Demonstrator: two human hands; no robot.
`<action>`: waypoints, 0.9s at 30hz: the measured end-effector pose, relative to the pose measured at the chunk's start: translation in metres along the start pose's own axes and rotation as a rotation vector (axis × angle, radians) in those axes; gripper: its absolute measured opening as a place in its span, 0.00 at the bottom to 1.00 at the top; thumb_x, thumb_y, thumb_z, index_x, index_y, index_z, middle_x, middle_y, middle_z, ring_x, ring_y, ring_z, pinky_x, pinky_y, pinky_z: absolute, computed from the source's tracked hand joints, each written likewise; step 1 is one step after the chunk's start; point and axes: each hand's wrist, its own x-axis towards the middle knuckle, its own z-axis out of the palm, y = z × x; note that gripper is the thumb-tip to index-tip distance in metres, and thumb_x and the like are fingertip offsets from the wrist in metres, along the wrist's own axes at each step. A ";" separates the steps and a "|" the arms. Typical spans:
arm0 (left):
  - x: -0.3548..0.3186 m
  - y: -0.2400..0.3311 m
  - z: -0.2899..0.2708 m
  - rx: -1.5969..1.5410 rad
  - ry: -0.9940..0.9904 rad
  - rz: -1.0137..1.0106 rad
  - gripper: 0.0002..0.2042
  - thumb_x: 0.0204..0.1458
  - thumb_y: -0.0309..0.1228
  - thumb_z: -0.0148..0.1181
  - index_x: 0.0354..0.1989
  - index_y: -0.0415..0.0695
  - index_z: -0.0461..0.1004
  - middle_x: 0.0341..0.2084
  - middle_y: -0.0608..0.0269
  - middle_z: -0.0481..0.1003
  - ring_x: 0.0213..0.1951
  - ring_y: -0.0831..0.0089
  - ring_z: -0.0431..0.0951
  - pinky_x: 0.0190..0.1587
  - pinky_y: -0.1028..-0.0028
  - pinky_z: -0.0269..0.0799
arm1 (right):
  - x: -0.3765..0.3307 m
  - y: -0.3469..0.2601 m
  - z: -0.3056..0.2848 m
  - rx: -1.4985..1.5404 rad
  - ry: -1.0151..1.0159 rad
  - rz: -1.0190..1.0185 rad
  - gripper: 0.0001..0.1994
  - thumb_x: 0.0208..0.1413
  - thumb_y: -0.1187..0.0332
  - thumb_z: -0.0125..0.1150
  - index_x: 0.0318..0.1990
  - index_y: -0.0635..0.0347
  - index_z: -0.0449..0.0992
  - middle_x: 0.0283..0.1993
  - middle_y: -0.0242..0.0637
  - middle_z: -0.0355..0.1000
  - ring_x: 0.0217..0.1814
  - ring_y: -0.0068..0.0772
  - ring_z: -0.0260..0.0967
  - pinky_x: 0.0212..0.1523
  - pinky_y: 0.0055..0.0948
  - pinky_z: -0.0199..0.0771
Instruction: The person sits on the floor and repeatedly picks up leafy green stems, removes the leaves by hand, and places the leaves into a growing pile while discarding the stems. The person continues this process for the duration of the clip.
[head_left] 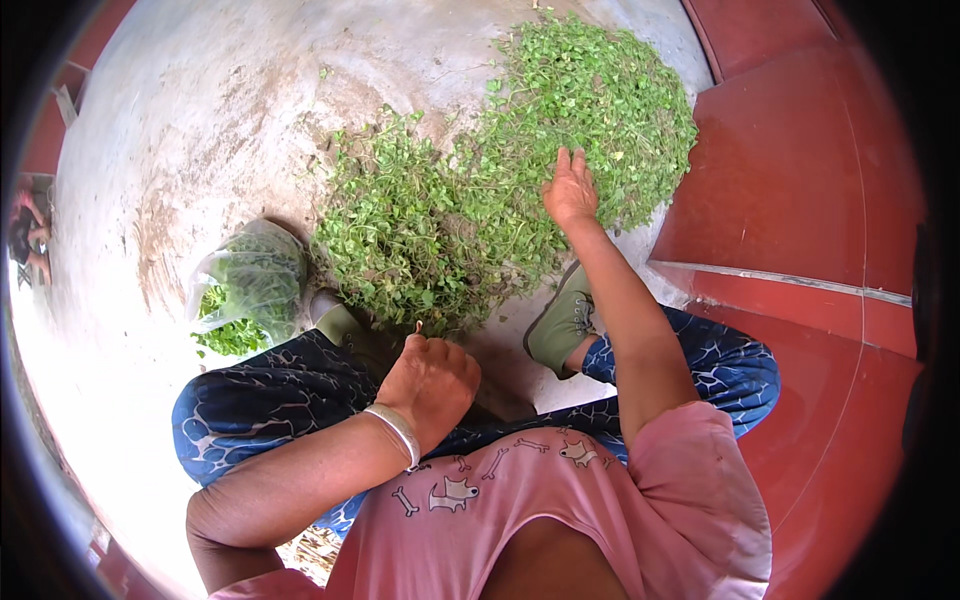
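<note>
A wide heap of small-leaved green plants (480, 190) lies spread on the grey concrete floor (220, 120) in front of me. My right hand (569, 190) reaches out and rests flat on the heap, fingers apart, touching the leaves. My left hand (430, 380) is closed in a fist near my knee, at the near edge of the heap, with a small brownish stem tip (419, 327) showing above the fingers. A white band circles that wrist.
A clear plastic bag (250, 285) holding more greens lies on the floor at my left. My olive shoes (560, 320) flank the heap. Red painted steps (800, 180) rise on the right. Another person's arm (25, 235) shows at the far left edge.
</note>
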 end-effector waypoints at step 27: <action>-0.001 -0.003 0.001 0.007 -0.062 -0.005 0.07 0.44 0.29 0.52 0.32 0.45 0.71 0.27 0.63 0.70 0.35 0.68 0.71 0.44 0.68 0.63 | -0.056 0.017 0.015 0.062 -0.171 -0.290 0.16 0.47 0.68 0.58 0.46 0.50 0.72 0.45 0.37 0.66 0.49 0.42 0.65 0.46 0.36 0.69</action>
